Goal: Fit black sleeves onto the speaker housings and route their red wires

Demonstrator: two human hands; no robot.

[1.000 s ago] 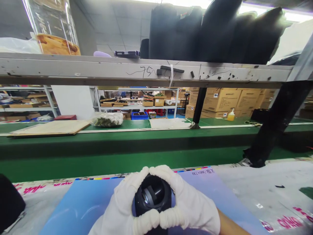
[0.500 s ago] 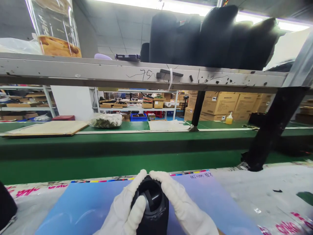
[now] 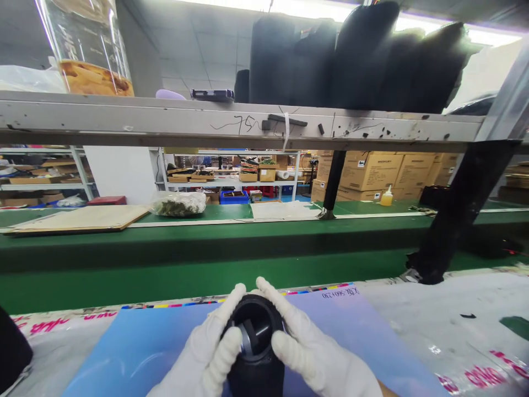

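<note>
A black cylindrical object (image 3: 258, 372) with a round open top stands at the bottom middle, over a blue-purple sheet (image 3: 140, 347). Inside its opening a dark strap-like piece and a greyish rim show. My left hand (image 3: 210, 347), in a white glove, grips its left side, with the thumb at the near left of the rim. My right hand (image 3: 309, 347), also gloved in white, closes round the right side, its thumb on the near right of the rim and its fingers along the far edge.
Beyond the sheet runs a green belt (image 3: 165, 281). A shelf beam (image 3: 165, 118) crosses above, bearing black rounded objects (image 3: 355, 60), a phone-like item (image 3: 212, 95) and a glass jar (image 3: 88, 55). A black post (image 3: 458, 215) stands at right; a black object (image 3: 12, 353) lies far left.
My right thumb has come into view on the near right of the rim, and my right fingers have shifted along the far edge. The left hand keeps nearly the same grip.
</note>
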